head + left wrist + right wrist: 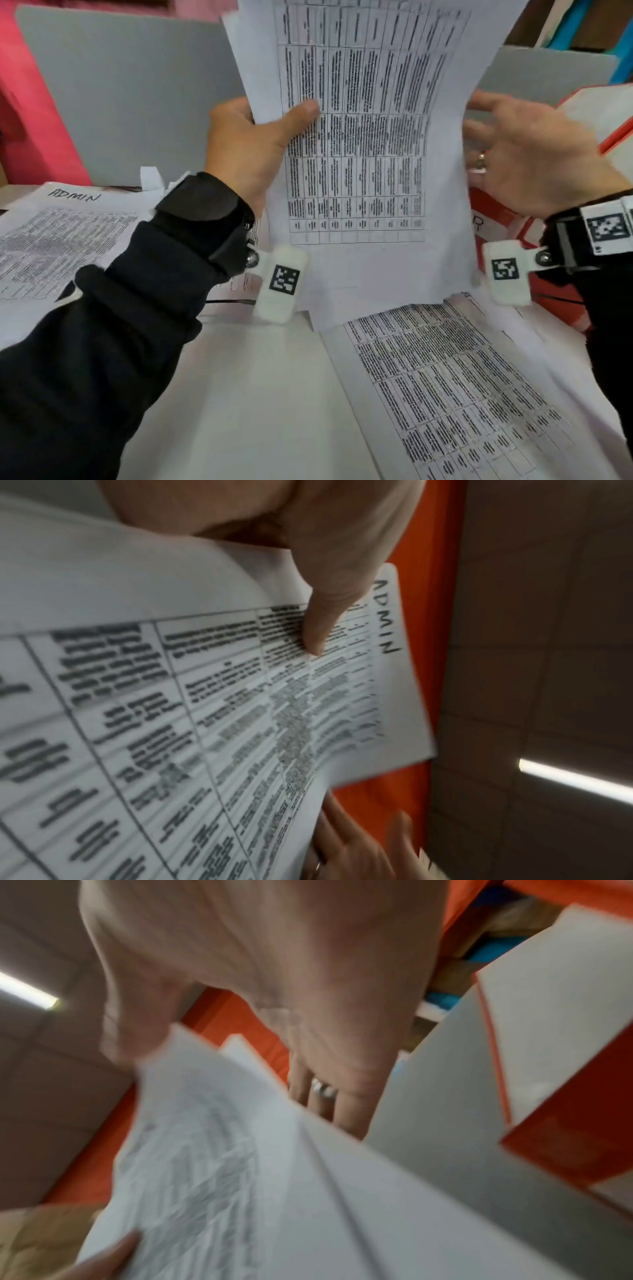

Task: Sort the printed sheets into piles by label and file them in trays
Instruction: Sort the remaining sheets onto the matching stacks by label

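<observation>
My left hand [260, 137] holds a stack of printed sheets [370, 144] upright above the table, thumb pressed on the front of the table print. The left wrist view shows the thumb [322, 620] on the stack's top sheet [222, 696], which has ADMIN [385, 615] handwritten along its top margin. My right hand [524, 144], wearing a ring, is spread open at the stack's right edge with straight fingers. In the right wrist view that right hand [274, 974] lies along the sheets' edge [240, 1177].
A pile headed ADMIN [61, 233] lies on the table at left. Another printed sheet [445, 387] lies at front right on a white surface [257, 394]. A red tray [507, 219] stands at right behind my right wrist. Grey boards [137, 85] rise at the back.
</observation>
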